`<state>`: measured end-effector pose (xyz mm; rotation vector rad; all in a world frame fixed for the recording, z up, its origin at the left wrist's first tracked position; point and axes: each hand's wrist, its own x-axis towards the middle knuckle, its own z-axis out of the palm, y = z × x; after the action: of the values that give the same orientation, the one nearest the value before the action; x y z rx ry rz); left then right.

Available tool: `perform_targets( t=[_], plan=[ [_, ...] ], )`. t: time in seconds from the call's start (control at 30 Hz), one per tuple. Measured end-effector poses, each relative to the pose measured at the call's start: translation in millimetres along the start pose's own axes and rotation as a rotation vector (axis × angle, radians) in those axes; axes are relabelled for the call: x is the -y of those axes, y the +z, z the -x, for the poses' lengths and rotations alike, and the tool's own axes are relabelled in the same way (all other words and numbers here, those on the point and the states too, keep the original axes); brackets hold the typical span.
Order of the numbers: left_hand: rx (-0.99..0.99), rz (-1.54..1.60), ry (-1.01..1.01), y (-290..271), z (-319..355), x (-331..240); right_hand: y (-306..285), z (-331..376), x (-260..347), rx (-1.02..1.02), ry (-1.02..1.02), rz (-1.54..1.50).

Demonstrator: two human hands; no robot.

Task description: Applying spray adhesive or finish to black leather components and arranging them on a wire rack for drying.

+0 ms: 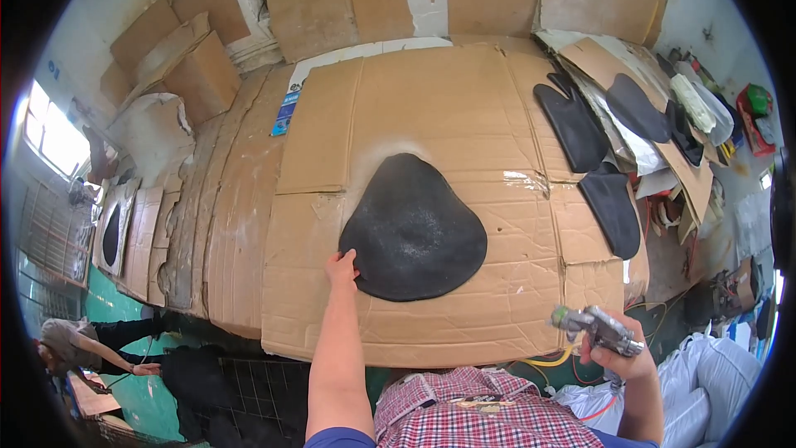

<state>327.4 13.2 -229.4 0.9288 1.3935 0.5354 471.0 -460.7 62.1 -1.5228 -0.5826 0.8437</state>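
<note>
Cardboard-covered tabletop [448, 91], with a black, rounded-triangular panel [414, 232] lying near its middle. The panel is probably light, pliable and not slippery; its rim offers the best hold. The left hand [340, 268] grasps the panel's lower-left edge; the right hand [620, 350] clasps a metal spray gun [599, 327].

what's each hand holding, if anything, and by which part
Right hand: silver spray gun, apparently by its handle. Left hand: black pad, by its lower-left edge.
</note>
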Motion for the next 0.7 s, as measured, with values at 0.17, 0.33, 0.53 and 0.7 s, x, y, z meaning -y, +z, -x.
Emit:
perform_targets(
  t=[0.17,0.33,0.53,0.7],
  plan=[
    [0.046,-0.087,-0.051,9,24,-1,1,-21,-7,-0.346,-0.101,-0.043],
    [0.062,0.043,-0.023,7,32,2,-13,-12,-5,-0.007,-0.098,-0.075],
    [0.152,0.031,-0.004,12,33,-5,-18,-25,-12,-0.074,-0.017,-0.010],
    [0.548,0.425,0.151,65,80,-84,-14,-37,-33,-0.043,-0.047,-0.139]
  ],
)
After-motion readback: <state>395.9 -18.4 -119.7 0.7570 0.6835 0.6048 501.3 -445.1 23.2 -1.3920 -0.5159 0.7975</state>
